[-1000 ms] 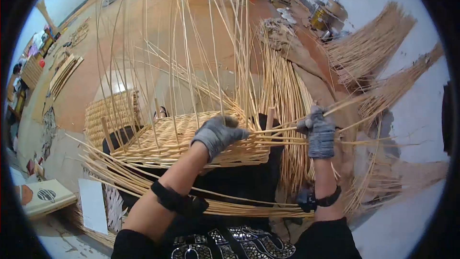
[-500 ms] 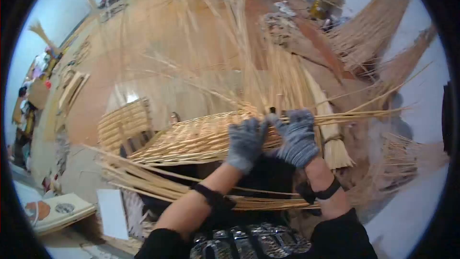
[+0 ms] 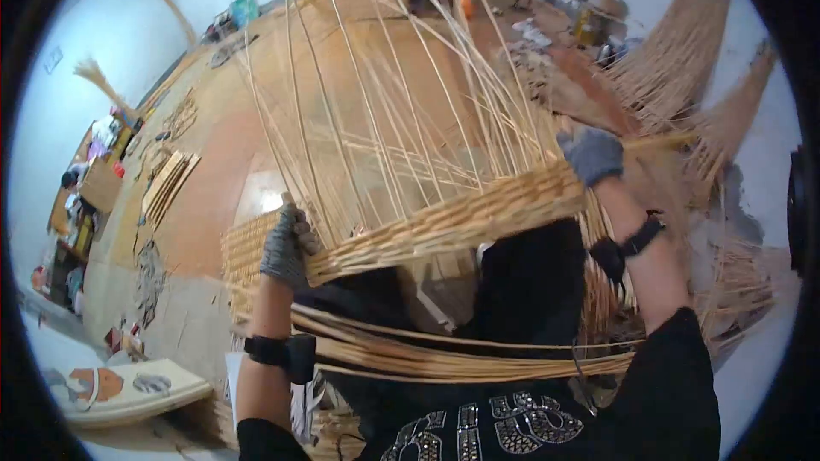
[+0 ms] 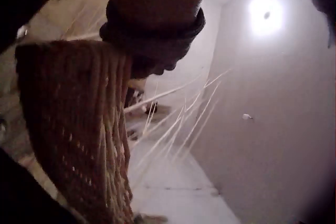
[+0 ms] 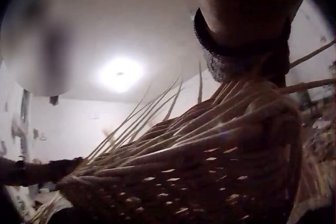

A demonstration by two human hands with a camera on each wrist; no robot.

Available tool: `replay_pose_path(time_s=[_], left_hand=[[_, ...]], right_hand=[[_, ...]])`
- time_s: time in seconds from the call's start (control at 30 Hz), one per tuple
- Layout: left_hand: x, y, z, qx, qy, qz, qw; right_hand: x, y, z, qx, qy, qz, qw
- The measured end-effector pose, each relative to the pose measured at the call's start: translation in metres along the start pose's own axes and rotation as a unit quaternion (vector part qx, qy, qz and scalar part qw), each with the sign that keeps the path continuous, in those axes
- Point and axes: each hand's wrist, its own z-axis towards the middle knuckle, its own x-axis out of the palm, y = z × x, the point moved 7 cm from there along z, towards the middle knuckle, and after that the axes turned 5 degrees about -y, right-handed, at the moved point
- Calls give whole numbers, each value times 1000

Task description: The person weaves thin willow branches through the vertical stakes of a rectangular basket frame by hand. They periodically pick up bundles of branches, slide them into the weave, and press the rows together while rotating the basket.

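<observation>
A woven wicker piece (image 3: 453, 220) with tall upright rods is held tilted above the lap, its right end higher. My gloved left hand (image 3: 289, 248) grips its left end, fingers curled round the corner. At the right end my gloved right hand (image 3: 591, 156) holds the corner, its fingertips partly hidden. In the left wrist view the weave (image 4: 73, 124) hangs below the left hand (image 4: 152, 40). The right wrist view shows the right hand (image 5: 247, 66) on the top edge of the weave (image 5: 199, 176).
A bundle of loose rods (image 3: 461, 363) lies across the lap. Rod bundles (image 3: 675, 60) lean on the right wall. Another woven panel (image 3: 248, 248) stands behind the left hand. A printed board (image 3: 128, 388) is at lower left.
Both hands were at the right end; my left hand has moved to the left end and my right hand up and right. The woven piece has lifted and tilted.
</observation>
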Motion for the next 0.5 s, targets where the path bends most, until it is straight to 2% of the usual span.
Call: replay_pose_path(time_s=[0.1,0.2,0.27,0.37,0.47,0.5], left_hand=[[65,-21,19,36,6,10,999],[75,9,44,105,-34,-40,993],[71,51,29,101,-138,-63,983],[63,75,16,84,68,-214,971],[83,62,-9,204,59,-96,973],[93,61,-22,207,10,-105,973]], right_hand=[[-26,-22,60,-8,-55,9,998],[-13,-39,78,-8,-69,-14,997],[11,-50,54,-8,-61,-38,997],[50,-76,9,122,-46,57,990],[52,-86,-12,146,-77,96,982],[69,-95,-7,119,-118,111,980]])
